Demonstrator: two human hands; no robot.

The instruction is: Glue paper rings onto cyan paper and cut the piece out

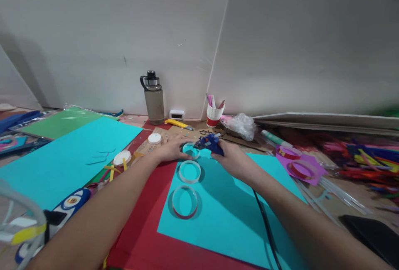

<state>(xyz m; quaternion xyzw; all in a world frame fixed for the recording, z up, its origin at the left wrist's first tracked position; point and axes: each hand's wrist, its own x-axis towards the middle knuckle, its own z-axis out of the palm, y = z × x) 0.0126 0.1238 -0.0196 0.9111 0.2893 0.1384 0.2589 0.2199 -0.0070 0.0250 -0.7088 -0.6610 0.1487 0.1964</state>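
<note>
With my right hand (231, 157) I grip a blue hot glue gun (209, 141), its nozzle pointing left at the rim of the farthest ring (191, 157). The fingers of my left hand (172, 149) are closed on that ring's left side, steadying it at the far left corner of a turquoise sheet (232, 207). Two more clear tape-like rings stand nearer on the same sheet: a middle ring (189, 182) and a near ring (185, 216) with a red lower edge. The gun's black cord (264, 216) runs under my right forearm.
Red paper (146, 224) lies beneath the sheet. Behind are a water bottle (155, 104), a yellow cutter (177, 124) and a paper cup (214, 115) of pens. Two rings on purple paper (314, 169) lie right; another turquoise sheet (71, 153) and white lids (122, 158) lie left.
</note>
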